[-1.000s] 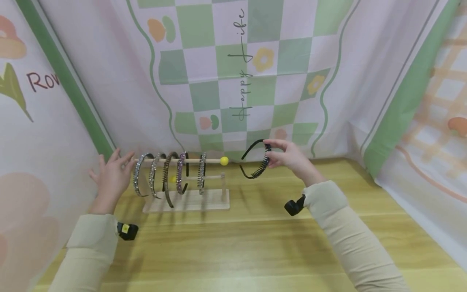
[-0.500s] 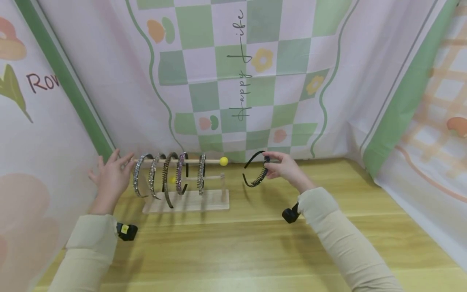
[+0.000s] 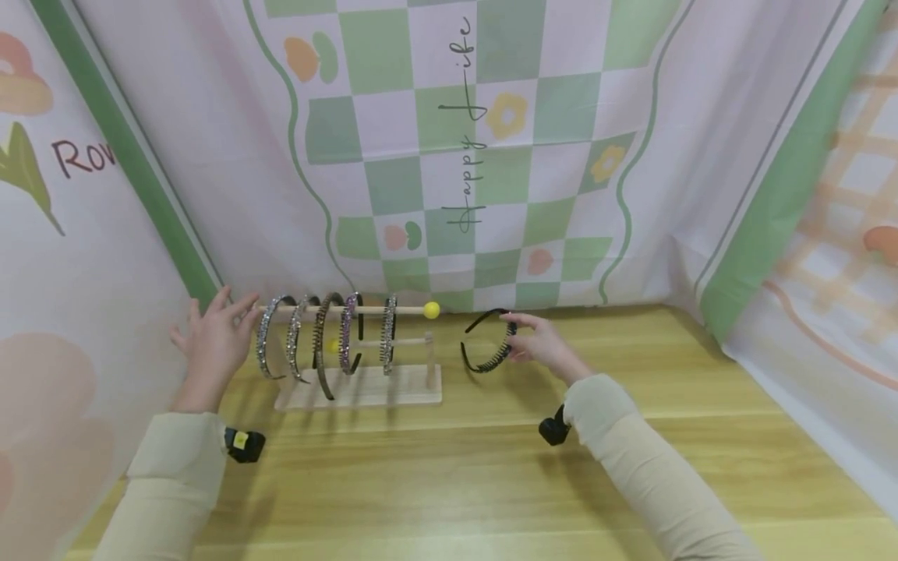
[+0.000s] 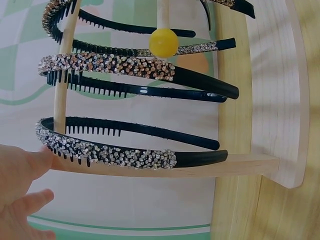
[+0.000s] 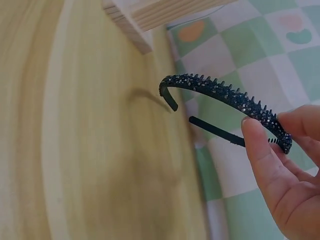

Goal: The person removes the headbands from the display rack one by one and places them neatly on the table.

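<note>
In the head view my right hand (image 3: 543,343) pinches a black headband (image 3: 493,368) between thumb and fingers, to the right of the rack. In the right wrist view this headband (image 5: 220,92) shows dark sparkling stones and small comb teeth, its two ends pointing away from the hand. My left hand (image 3: 217,343) rests with spread fingers against the left end of a wooden headband rack (image 3: 414,387). In the left wrist view its fingertips touch the top of the wooden post (image 4: 200,167), beside a silver-stoned headband (image 4: 105,150).
Several jewelled headbands, one of them purple (image 3: 347,335), hang along the upper rod (image 3: 414,310), which ends in a yellow ball (image 3: 431,310). A lower rod lies behind. The wooden tabletop (image 3: 449,483) meets a checked curtain (image 3: 449,179) at the back.
My right hand has come down towards the tabletop with the black headband, moving slightly left. My left hand and the rack have stayed in place.
</note>
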